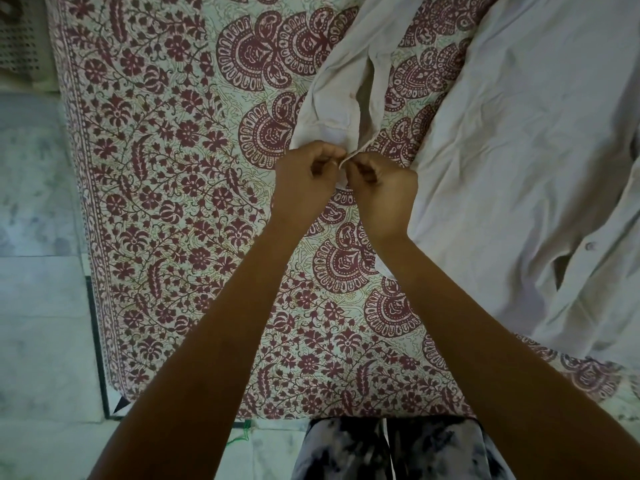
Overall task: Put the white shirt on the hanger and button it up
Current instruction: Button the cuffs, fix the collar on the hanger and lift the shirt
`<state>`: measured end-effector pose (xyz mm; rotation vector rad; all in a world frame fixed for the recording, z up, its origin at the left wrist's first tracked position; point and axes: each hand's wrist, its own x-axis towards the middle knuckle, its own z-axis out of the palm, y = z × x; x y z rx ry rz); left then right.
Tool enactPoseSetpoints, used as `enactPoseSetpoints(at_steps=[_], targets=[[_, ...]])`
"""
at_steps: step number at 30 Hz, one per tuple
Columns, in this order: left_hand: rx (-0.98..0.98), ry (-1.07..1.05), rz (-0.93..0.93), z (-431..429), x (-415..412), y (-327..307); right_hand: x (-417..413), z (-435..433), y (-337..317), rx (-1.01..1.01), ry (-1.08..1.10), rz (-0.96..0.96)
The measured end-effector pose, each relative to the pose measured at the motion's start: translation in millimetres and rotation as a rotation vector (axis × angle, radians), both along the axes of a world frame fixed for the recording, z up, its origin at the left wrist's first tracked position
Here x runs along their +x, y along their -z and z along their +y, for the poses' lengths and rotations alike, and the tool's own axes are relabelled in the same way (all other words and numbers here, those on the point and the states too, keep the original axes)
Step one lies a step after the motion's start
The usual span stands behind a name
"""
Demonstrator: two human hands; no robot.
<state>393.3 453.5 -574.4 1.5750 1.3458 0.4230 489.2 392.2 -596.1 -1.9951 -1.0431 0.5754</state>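
a maroon paisley and floral printed sheet covered the surface, with pale marble floor along its left side and a perforated plastic basket in the far left corner. the white shirt lay crumpled on the sheet's right part, a button showing on its front edge. 1 sleeve ran from the far edge toward the person, its cuff pointing at them. the left hand and right hand met at the cuff's near edge, fingers curled and pinching the cloth between the 2 hands. whether a cuff button sat between the fingertips could not be told.
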Motion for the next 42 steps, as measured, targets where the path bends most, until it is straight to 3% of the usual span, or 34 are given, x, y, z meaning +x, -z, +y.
enactPoseSetpoints(at_steps=[5,16,21,27,32,42], targets=[[-0.126,-0.126,-0.062,-9,2,0,0,2,2,-0.003,-0.06,-0.136],[-0.085,-0.189,0.057,-10,9,11,-6,-2,9,0.024,0.014,0.026],[-0.079,-0.231,0.072,-13,11,14,-7,-3,12,0.029,0.03,-0.003],[-0.324,-0.396,-0.128,-15,12,11,-13,-5,14,0.074,0.029,-0.14],[-0.306,-0.441,-0.156,-15,11,6,-17,-5,16,0.063,-0.042,-0.258],[-0.478,-0.527,-0.232,-9,14,8,-21,-4,13,0.046,0.02,-0.207]])
